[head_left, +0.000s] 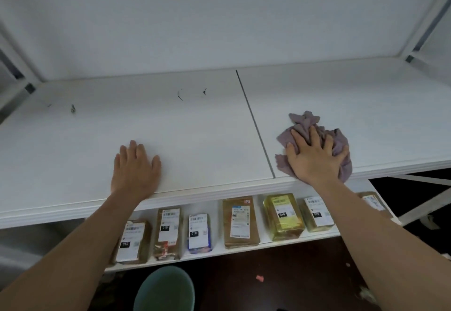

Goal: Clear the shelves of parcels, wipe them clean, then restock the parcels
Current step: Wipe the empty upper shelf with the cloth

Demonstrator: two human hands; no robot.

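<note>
Right hand (pixel 314 158) presses the purple cloth (pixel 339 144) onto the shelf (pixel 195 127) — left hand (pixel 135 166) flat, well apart.

right hand (pixel 314 158) pressing cloth (pixel 339 144), shelf (pixel 195 134)

Dim, flat, bluish light, soft focus throughout, wide-angle bending at edges, labels perhaps unreadable
</note>
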